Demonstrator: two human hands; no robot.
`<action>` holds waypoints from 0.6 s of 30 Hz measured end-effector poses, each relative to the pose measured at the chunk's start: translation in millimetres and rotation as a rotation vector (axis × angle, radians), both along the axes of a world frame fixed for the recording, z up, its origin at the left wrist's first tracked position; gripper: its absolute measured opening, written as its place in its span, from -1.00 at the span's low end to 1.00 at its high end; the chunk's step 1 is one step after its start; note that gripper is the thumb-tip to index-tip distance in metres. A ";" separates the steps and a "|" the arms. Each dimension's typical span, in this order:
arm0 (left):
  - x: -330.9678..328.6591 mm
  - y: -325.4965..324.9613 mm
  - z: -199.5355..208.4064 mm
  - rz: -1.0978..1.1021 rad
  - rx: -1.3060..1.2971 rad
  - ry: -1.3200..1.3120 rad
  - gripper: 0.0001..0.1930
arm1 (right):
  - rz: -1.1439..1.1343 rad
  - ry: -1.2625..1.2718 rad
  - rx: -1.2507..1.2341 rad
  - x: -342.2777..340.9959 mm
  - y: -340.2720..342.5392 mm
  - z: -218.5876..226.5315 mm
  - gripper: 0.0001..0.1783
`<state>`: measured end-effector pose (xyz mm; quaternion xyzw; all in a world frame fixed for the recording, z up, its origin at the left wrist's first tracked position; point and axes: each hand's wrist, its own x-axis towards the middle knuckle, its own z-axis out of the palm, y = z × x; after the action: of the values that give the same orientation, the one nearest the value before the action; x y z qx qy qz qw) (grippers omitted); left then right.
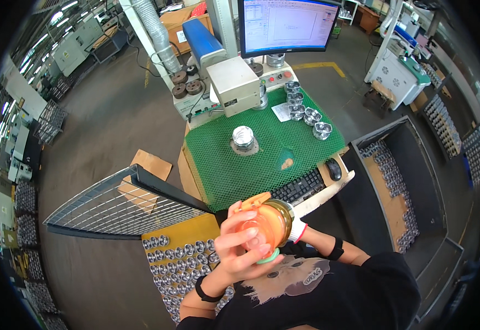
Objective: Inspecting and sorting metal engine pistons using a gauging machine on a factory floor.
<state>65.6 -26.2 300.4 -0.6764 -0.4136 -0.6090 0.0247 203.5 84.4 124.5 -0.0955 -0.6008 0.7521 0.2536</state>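
In front of my chest is an orange see-through bottle with an orange lid part at its top and a green piece below. The fingers of my bare left hand are wrapped round its near side. My right hand, in a white glove, is against the bottle's right side, its fingers mostly hidden behind it. Beyond them, a shiny metal piston-like part stands on a round base on the green mat. Several similar parts stand at the mat's right.
A keyboard and mouse lie at the bench's front right, below a monitor. The marking machine's boxy head overhangs the mat. Left of me are a wire rack and rows of metal parts; a dark bin stands right.
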 end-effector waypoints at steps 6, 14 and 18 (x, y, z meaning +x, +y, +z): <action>22.8 23.5 -7.9 -0.106 -0.097 -0.166 -0.53 | -0.319 -0.149 -0.018 7.8 -23.1 20.8 -0.59; 16.7 81.5 -2.9 -0.310 -0.554 -0.008 0.01 | -0.273 -0.037 -0.423 63.4 23.9 -66.4 -0.52; 19.4 114.8 -14.7 -0.321 -0.656 0.115 -0.16 | -0.282 -0.030 -0.183 78.5 45.0 -37.6 -0.51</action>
<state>85.0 88.6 285.6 -0.7376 -0.4735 -0.4012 -0.2660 282.0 129.4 86.9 -0.2129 -0.5142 0.7591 0.3377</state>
